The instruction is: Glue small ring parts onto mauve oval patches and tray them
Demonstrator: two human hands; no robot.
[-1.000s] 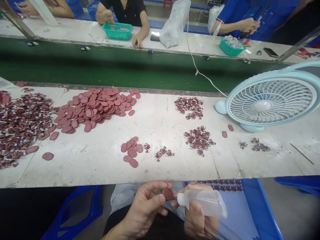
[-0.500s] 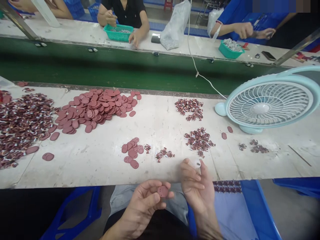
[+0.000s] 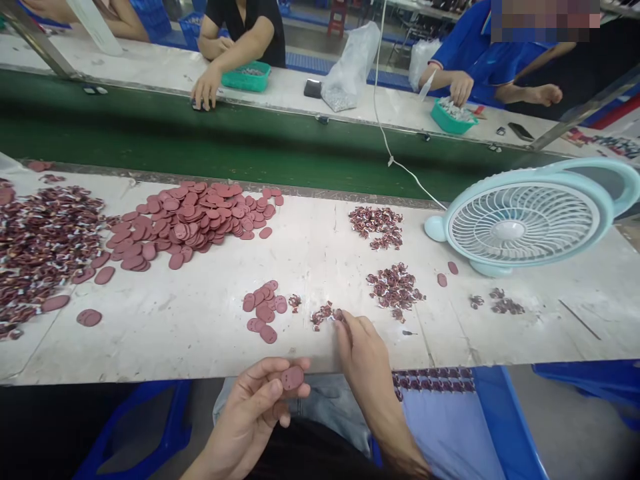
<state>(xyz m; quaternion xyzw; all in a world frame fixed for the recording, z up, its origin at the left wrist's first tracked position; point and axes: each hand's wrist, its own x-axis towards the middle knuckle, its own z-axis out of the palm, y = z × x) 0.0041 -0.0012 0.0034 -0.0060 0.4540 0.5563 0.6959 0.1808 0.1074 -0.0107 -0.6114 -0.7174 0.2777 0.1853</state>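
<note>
Maroon oval disc (image 3: 292, 377) pinched in left hand (image 3: 255, 407), right hand (image 3: 363, 353) fingers spread — touching small scrap cluster (image 3: 325, 313), fan (image 3: 523, 223) beyond

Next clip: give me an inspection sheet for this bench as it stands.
Surface: white bench, scuffed, beside a green belt.
Job's things: red disc pinched in left hand; right hand fingertips on a small parts cluster.
Clutter: disc pile, small disc group, parts heaps.
Grippers: both hands bare.
Cables: white cord runs to the fan.
Surroundings: people across the belt at green trays.
</note>
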